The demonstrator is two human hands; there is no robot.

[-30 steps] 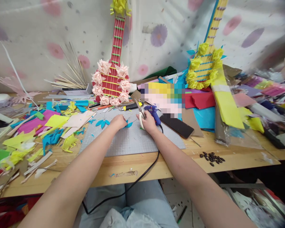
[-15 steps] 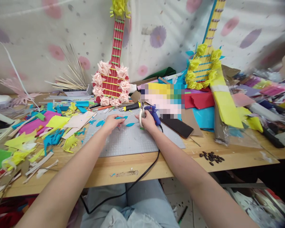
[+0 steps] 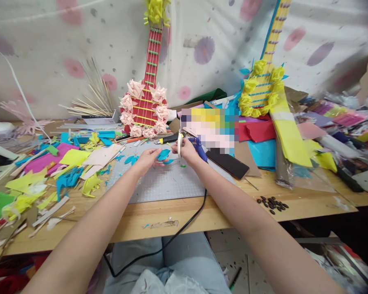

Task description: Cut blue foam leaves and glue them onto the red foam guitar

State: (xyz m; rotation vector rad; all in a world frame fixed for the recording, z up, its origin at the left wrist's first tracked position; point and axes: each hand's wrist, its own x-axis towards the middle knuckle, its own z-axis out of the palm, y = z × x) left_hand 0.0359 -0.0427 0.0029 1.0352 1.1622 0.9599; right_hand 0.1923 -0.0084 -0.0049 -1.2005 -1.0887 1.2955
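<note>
Two hands [image 3: 147, 161], one pair of scissors [image 3: 180, 145], several blue leaves [image 3: 163, 154]

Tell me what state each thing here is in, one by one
Left hand: pinching a blue leaf
Right hand: gripping scissors
Scissors: blades open or shut, unclear
Glue gun: partly hidden by right hand
Phone: lying flat
Box cutter: lying flat
Red guitar: upright, leaning slightly
Yellow guitar: upright, leaning slightly
Sticks: fanned out
</note>
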